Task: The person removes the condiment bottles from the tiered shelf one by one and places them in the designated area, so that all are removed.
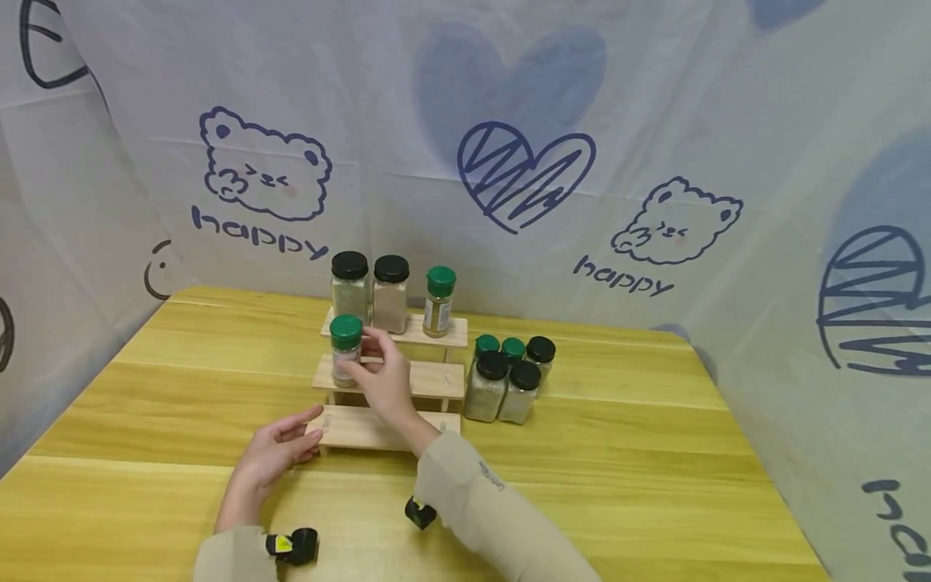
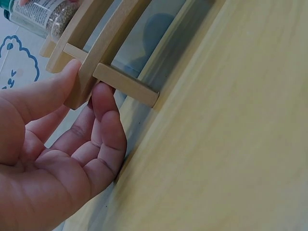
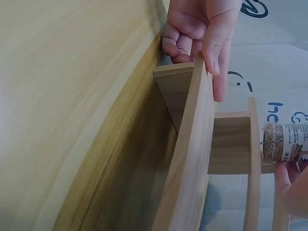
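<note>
A three-tier wooden spice rack (image 1: 389, 428) stands on the table. My right hand (image 1: 387, 384) holds a green-lidded spice jar (image 1: 347, 343) upright at the left end of the middle tier. Pale brown grains and a printed label show through the clear jar (image 3: 275, 142) in the right wrist view, its base right at the tier's surface. At the lowest tier's left end, my left hand (image 1: 272, 454) grips the board. In the left wrist view the thumb (image 2: 72, 79) lies on one face of that board, with curled fingers on the other.
On the top tier, two black-lidded jars (image 1: 391, 295) stand at the left and a green-lidded jar (image 1: 439, 303) at the right. Several more jars (image 1: 486, 388) cluster on the table (image 1: 640, 436) just right of the rack. A printed cloth (image 1: 393, 178) hangs behind.
</note>
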The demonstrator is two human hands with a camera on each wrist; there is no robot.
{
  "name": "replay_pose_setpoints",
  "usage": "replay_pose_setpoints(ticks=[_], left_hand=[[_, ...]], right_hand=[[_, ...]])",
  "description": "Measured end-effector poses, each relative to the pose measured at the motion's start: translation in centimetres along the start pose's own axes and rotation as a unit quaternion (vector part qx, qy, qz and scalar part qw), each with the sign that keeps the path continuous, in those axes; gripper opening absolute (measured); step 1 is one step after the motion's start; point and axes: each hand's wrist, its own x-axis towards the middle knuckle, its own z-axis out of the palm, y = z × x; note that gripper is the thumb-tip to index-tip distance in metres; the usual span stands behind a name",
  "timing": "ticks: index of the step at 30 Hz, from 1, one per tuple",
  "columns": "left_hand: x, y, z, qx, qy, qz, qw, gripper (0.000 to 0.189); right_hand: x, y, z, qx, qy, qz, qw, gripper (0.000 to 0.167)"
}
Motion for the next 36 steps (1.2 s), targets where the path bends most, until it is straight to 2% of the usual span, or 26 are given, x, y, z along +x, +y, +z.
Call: replay_pose_setpoints(ticks=[6,11,18,23,30,36], left_hand=[[0.0,0.1,-0.1,-0.009,-0.009,0.011,0.9999,0.053],[0.0,0.2,0.1,0.003,-0.008,0.0,1.0,0.054],[0.1,0.2,0.1,0.002,-0.006,-0.003,1.0,0.052],[0.1,0.2,0.1,0.0,-0.008,0.0,1.0,0.051],[0.0,0.2,0.1,-0.002,-0.009,0.003,1.0,0.052],[0.0,0.2,0.1,-0.005,-0.01,0.007,0.9999,0.052]], right_hand=[[-0.1,-0.4,-0.5,0.012,0.004,-0.004,0.9999,0.041],[-0.3,-0.9,-0.9,0.022,0.012,-0.003,0.9997,0.041],[-1.1,-4.0,-1.9,0.024,0.004,0.002,0.9997,0.038],[-1.2,-3.5,-2.3,0.025,0.002,-0.003,0.9997,0.039],[-1.7,-4.6,-3.6,0.047,0.008,0.009,0.9988,0.04],[-1.6,-2.8,-4.7,0.058,0.022,0.021,0.9979,0.043]])
